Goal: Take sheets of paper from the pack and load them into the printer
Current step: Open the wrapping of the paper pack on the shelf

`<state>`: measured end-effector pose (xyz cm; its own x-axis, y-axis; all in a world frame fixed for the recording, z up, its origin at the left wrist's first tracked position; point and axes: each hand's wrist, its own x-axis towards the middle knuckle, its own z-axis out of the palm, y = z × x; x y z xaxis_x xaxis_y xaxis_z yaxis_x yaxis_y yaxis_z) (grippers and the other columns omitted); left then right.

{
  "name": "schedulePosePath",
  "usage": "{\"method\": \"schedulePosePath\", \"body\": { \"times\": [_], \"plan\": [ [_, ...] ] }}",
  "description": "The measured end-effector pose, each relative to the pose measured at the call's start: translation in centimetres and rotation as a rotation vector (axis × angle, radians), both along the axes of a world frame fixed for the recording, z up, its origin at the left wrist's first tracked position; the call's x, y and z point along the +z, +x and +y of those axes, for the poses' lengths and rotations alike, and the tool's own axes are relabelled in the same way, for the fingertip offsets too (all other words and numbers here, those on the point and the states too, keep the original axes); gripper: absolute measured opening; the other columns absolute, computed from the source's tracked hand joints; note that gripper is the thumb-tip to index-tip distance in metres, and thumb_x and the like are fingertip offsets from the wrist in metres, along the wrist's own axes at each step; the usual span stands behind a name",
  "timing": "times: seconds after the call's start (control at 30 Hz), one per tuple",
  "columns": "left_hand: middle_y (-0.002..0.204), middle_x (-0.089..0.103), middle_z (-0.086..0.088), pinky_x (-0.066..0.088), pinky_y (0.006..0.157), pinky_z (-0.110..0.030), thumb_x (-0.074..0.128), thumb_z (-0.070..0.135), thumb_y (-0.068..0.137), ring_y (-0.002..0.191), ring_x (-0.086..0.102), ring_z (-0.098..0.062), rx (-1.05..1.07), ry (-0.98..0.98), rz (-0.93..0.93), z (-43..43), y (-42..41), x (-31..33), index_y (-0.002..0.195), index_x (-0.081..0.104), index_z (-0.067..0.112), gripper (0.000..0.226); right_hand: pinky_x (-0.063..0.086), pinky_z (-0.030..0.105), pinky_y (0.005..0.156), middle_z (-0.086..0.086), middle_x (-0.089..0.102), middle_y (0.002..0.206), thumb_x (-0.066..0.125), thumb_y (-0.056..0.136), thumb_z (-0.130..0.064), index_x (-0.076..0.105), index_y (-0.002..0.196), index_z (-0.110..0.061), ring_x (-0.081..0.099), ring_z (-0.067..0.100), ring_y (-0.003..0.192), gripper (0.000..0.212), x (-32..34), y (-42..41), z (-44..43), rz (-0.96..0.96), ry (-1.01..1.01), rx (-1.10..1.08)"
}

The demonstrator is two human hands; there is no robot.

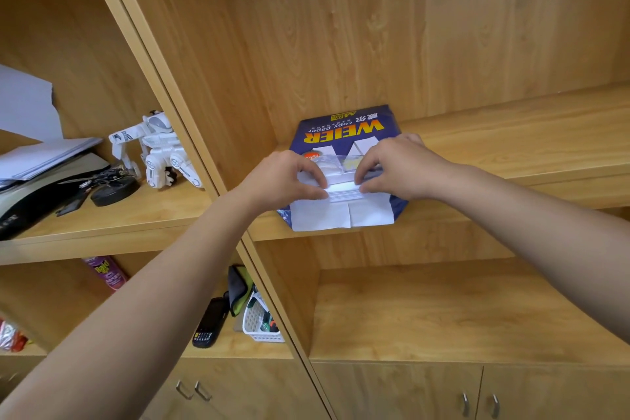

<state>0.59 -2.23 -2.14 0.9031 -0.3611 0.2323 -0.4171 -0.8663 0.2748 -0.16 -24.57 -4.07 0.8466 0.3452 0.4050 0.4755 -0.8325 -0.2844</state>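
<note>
A blue pack of copy paper (344, 133) lies flat on a wooden shelf (511, 147), its near end opened with white flaps folded down over the shelf edge. The white edge of the sheet stack (342, 193) shows in the opening. My left hand (286, 177) pinches the left side of the opening, thumb against the stack. My right hand (399, 167) grips the right side, fingers on top of the pack and thumb at the stack's edge. A dark printer (37, 194) with white sheets on it sits at the far left.
A white toy robot (160, 150) and a black round object (114, 191) stand on the left shelf. Below are a spray can (105, 273), a black handset (209, 324) and a white basket (259, 324). Cabinet doors with metal handles (480, 402) run along the bottom.
</note>
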Motion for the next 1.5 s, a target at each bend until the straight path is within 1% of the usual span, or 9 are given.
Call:
{"method": "schedulePosePath", "body": {
  "times": [0.1,0.17,0.33,0.47,0.7,0.93,1.1,1.23,1.5],
  "plan": [
    [0.062,0.064,0.026,0.034,0.051,-0.009,0.085,0.036,0.078,0.064,0.054,0.008,-0.001,0.019,0.019,-0.1,0.2,0.4,0.087,0.082,0.028,0.013,0.024,0.037,0.108,-0.013,0.07,0.082,0.072,0.081,-0.036,0.078,0.086,-0.032,0.055,0.016,0.094,0.009,0.1,0.0,0.1,0.007,0.006,-0.013],
    [0.064,0.064,0.027,0.034,0.054,-0.005,0.086,0.034,0.077,0.068,0.052,0.019,-0.004,0.011,0.032,-0.1,0.5,0.6,0.087,0.084,0.026,0.013,0.026,0.037,0.107,-0.018,0.063,0.068,0.072,0.081,-0.033,0.078,0.085,-0.029,0.053,0.016,0.092,0.008,0.3,0.0,0.2,0.034,0.026,-0.028],
    [0.082,0.073,0.015,0.039,0.064,-0.016,0.088,0.036,0.074,0.079,0.057,0.001,0.007,-0.004,0.057,-0.2,0.6,0.7,0.085,0.084,0.027,0.015,0.03,0.04,0.104,-0.031,0.052,0.04,0.072,0.079,-0.029,0.078,0.081,-0.026,0.052,0.005,0.073,0.007,0.7,0.2,0.5,0.076,0.04,-0.034],
    [0.086,0.075,0.013,0.041,0.069,-0.024,0.088,0.04,0.072,0.088,0.059,-0.006,0.029,-0.016,0.057,-0.3,0.8,0.6,0.08,0.082,0.027,0.016,0.033,0.042,0.104,-0.021,0.059,0.05,0.073,0.077,-0.029,0.078,0.076,-0.026,0.058,0.009,0.082,0.006,0.7,0.3,0.6,0.092,0.063,-0.038],
    [0.088,0.076,0.01,0.049,0.078,-0.034,0.086,0.042,0.074,0.094,0.062,-0.011,0.039,-0.014,0.066,-0.4,0.7,0.7,0.081,0.083,0.028,0.016,0.035,0.042,0.102,-0.028,0.058,0.048,0.074,0.077,-0.029,0.078,0.077,-0.026,0.053,0.002,0.074,0.005,0.7,0.3,0.5,0.122,0.062,-0.029],
    [0.087,0.074,0.012,0.039,0.063,-0.024,0.085,0.041,0.077,0.085,0.056,-0.007,0.038,-0.021,0.047,-0.5,0.5,0.6,0.083,0.083,0.027,0.015,0.033,0.044,0.103,-0.018,0.07,0.077,0.073,0.078,-0.029,0.078,0.077,-0.026,0.059,0.011,0.095,0.006,0.5,0.2,0.4,0.103,0.085,-0.032],
    [0.083,0.07,0.014,0.037,0.061,-0.022,0.085,0.04,0.076,0.079,0.054,-0.003,0.043,0.001,0.068,-0.8,0.2,0.9,0.083,0.082,0.025,0.016,0.033,0.042,0.102,-0.025,0.059,0.048,0.069,0.079,-0.024,0.078,0.076,-0.023,0.053,0.007,0.076,0.009,0.5,0.0,0.6,0.102,0.09,-0.05],
    [0.077,0.067,0.014,0.037,0.06,-0.023,0.086,0.044,0.074,0.076,0.053,-0.001,0.06,0.01,0.066,-1.0,0.1,0.9,0.081,0.081,0.024,0.022,0.034,0.041,0.101,-0.041,0.048,0.043,0.065,0.078,-0.019,0.077,0.075,-0.02,0.051,0.006,0.069,0.012,0.4,0.0,0.9,0.094,0.083,-0.062],
    [0.076,0.065,0.012,0.053,0.065,-0.033,0.083,0.046,0.076,0.072,0.055,-0.007,0.091,-0.005,0.049,-1.4,-0.5,0.9,0.083,0.081,0.019,0.027,0.037,0.04,0.092,-0.015,0.059,0.056,0.067,0.078,-0.021,0.076,0.074,-0.021,0.052,0.003,0.069,0.011,0.2,0.3,0.7,0.108,0.191,-0.068]
  ]
}}
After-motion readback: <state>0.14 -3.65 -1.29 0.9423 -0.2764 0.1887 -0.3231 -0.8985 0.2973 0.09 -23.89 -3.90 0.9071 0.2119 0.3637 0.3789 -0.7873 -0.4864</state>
